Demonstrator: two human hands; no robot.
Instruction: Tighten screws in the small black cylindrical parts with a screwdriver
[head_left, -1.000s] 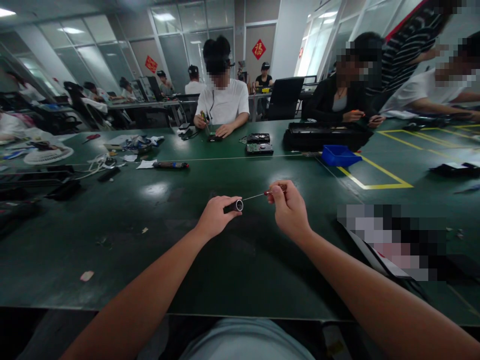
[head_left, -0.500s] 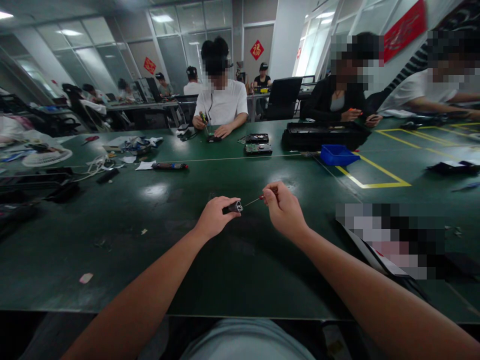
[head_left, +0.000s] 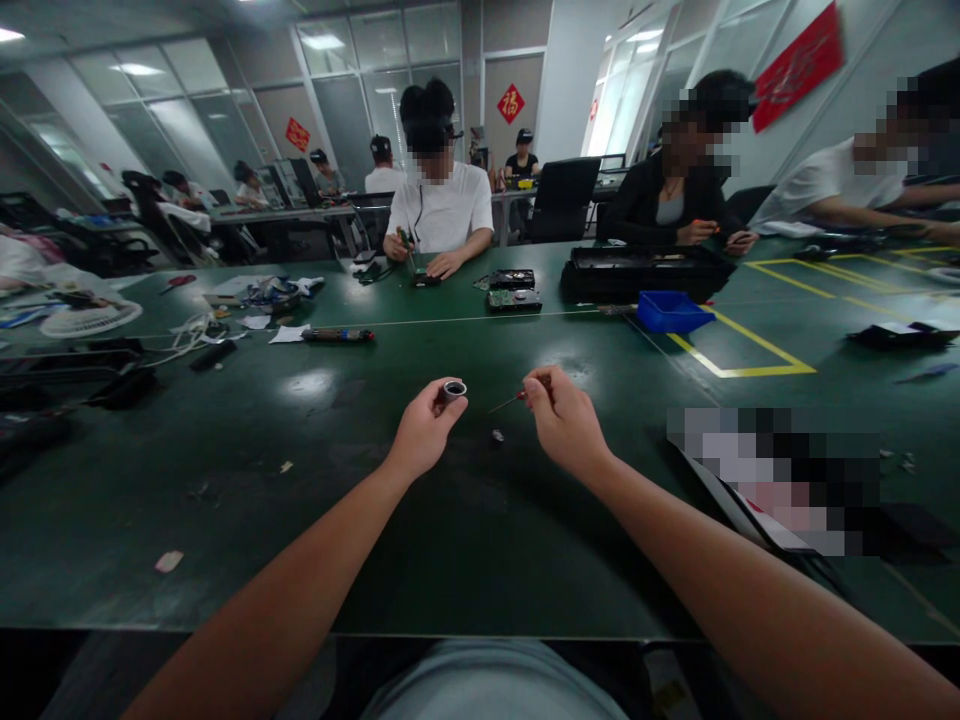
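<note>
My left hand [head_left: 424, 428] is closed round a short black cylinder [head_left: 453, 392] with a silvery rim; its round opening is tipped up toward me. In my right hand [head_left: 564, 412] is a small screwdriver [head_left: 520, 396] with a red handle, pinched between thumb and fingers. Its thin shaft points left toward the cylinder, without touching it. A small silvery piece [head_left: 497, 436] lies on the green table [head_left: 465, 540] just below the screwdriver's tip. Most of the screwdriver's handle is hidden by my fingers.
Across the table, a person in a white shirt [head_left: 450, 205] works with a screwdriver. Hard drives [head_left: 514, 299], a blue bin [head_left: 673, 311] and a long black casing [head_left: 649, 272] stand at the back. A dark cylindrical device [head_left: 337, 335] lies left of centre; cables [head_left: 187, 335] lie farther left.
My left hand has turned the cylinder from lying sideways to opening upward, slightly left. A small silvery piece now lies on the table below it. My right hand has barely moved.
</note>
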